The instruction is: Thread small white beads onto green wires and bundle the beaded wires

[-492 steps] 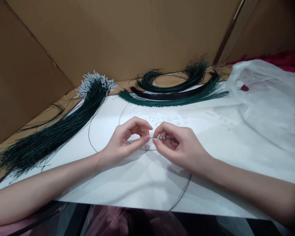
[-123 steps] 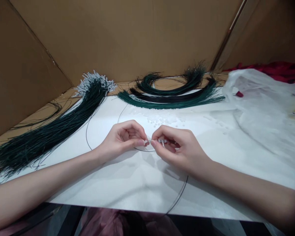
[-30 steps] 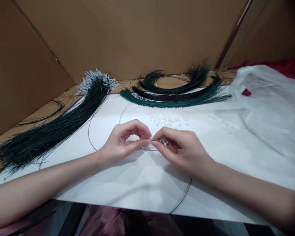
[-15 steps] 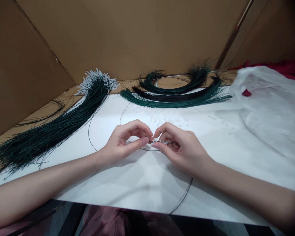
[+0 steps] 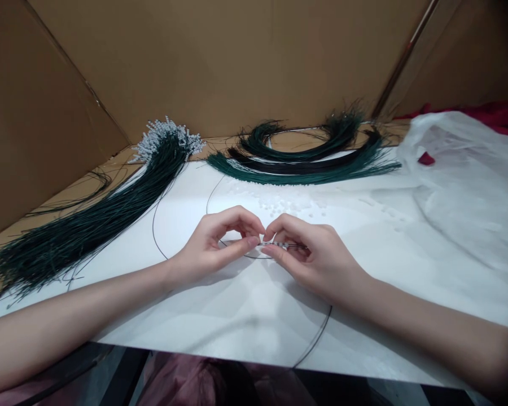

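Left hand (image 5: 220,239) pinches one end of a beaded wire (image 5: 279,245) between thumb and fingers; the right hand (image 5: 319,251), half-curled, index fingertip apart from thumb, holds the rest. The wire lies sideways between them, over the desk (image 5: 237,316), equally near both.

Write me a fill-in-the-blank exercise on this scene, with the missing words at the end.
1. Between the left hand and the right hand runs a dark wire strung with small white ____.
2. The plastic bag lies on the ____ side of the table.
3. The wall behind is coloured ____.

Missing words: beads; right; brown.
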A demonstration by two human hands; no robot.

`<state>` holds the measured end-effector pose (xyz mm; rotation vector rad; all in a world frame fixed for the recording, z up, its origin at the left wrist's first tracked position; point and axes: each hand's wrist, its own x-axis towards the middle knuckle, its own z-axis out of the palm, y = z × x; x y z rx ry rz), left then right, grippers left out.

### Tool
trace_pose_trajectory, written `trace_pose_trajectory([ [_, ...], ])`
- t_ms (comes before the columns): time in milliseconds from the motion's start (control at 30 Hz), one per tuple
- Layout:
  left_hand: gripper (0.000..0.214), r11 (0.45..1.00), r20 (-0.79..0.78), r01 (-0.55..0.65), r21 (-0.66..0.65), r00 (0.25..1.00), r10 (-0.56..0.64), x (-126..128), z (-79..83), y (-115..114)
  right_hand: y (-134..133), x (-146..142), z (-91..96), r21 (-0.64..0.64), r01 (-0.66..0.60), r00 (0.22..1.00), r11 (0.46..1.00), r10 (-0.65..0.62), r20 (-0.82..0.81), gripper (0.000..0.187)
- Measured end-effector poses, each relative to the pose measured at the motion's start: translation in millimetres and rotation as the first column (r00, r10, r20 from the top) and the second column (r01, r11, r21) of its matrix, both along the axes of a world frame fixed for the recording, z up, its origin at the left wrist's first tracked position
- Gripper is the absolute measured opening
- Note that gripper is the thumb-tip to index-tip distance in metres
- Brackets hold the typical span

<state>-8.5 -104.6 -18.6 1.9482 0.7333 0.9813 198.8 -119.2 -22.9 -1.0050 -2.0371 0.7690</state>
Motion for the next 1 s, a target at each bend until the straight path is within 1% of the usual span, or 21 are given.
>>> trace_pose_trajectory([
  [233, 0.011, 1.0, 0.012, 0.014, 0.014, 1.0, -0.014, 1.0, -1.1, 0.2, -1.1, -0.2, 0.3, 0.009, -0.007, 1.0, 1.0, 0.007, 0.007, 0.006],
  [533, 0.011, 0.999, 0.055, 0.013, -0.033, 0.998, -0.011, 0.1, -2.6, 1.9, 0.1, 0.2, 1.1, 0.003, -0.001, 1.0, 1.0, 0.001, -0.023, 0.006],
  [1000, 0.011, 0.999, 0.029, 0.036, -0.016, 0.999, -0.035, -0.8, -3.4, 0.8, 0.3, 0.8, 0.1, -0.015, -0.012, 1.0, 1.0, 0.012, -0.018, 0.005],
])
